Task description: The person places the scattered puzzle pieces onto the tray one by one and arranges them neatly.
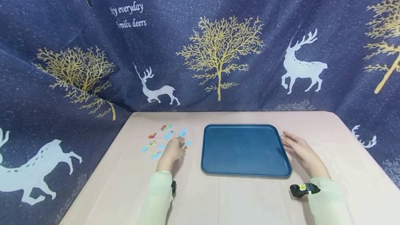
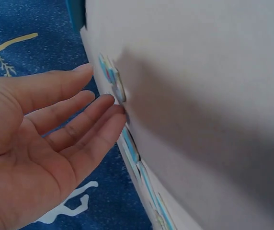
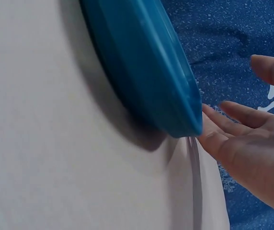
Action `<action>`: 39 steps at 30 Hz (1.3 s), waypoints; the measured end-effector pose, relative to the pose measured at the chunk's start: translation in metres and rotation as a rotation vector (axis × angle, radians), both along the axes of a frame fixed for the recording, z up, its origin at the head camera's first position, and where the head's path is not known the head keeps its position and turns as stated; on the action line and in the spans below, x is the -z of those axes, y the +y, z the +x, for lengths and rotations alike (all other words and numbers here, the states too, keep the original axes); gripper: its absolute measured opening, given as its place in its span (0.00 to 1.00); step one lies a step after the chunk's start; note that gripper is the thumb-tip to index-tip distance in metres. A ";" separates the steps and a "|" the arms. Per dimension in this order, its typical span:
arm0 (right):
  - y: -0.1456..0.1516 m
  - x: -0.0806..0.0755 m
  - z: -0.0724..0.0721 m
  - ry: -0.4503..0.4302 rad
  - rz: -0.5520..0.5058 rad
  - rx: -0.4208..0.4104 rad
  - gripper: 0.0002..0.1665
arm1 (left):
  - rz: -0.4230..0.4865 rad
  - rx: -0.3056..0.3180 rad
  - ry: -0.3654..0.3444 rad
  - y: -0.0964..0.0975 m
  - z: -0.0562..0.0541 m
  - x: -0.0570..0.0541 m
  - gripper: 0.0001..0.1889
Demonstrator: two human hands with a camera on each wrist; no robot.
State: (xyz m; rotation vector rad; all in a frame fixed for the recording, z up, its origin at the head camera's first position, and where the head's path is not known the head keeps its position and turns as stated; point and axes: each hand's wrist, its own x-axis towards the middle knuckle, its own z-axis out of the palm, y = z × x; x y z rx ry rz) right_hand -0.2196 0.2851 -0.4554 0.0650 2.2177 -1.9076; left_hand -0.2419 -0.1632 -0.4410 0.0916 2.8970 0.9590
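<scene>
Several small flat colourful pieces, mostly light blue with some red and yellow, lie scattered on the left of the table, among them a blue piece (image 1: 168, 135) and a red piece (image 1: 152, 135). Over their right side is my left hand (image 1: 173, 148), fingers loosely bent and nothing held. The left wrist view has its fingertips close by a patterned piece (image 2: 109, 74); whether they touch cannot be told. A dark blue rectangular tray (image 1: 243, 150) lies flat in the middle. Beside its right edge, my right hand (image 1: 301, 150) has its fingers extended, the fingertips at the rim.
A pale pink cloth covers the table (image 1: 218, 200). Behind and around it hangs a dark blue curtain (image 1: 256, 89) printed with deer and golden trees. A black wrist device (image 1: 304, 189) sits at the right sleeve.
</scene>
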 end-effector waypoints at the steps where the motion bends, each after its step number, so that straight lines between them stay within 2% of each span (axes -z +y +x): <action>1: 0.001 0.001 0.000 0.001 0.004 0.000 0.45 | -0.006 0.003 -0.004 0.000 -0.001 0.001 0.25; 7: 0.004 0.006 0.000 0.005 -0.034 0.000 0.40 | -0.033 -0.011 -0.039 0.001 -0.006 0.004 0.23; 11: 0.005 0.010 0.000 0.010 -0.009 -0.016 0.36 | -0.063 -0.007 -0.020 0.003 -0.008 0.008 0.21; 15: 0.006 0.013 -0.002 -0.011 0.032 -0.037 0.39 | -0.073 -0.005 0.001 0.006 -0.007 0.009 0.20; 28: 0.008 0.017 -0.005 -0.026 0.010 -0.049 0.41 | -0.085 0.008 0.005 0.008 -0.010 0.009 0.21; 34: 0.010 0.018 -0.005 -0.009 0.051 -0.047 0.40 | -0.086 -0.004 0.002 0.009 -0.011 0.009 0.23; 39: 0.009 0.019 -0.005 -0.016 0.018 -0.047 0.40 | -0.071 -0.024 -0.007 0.007 -0.012 0.009 0.23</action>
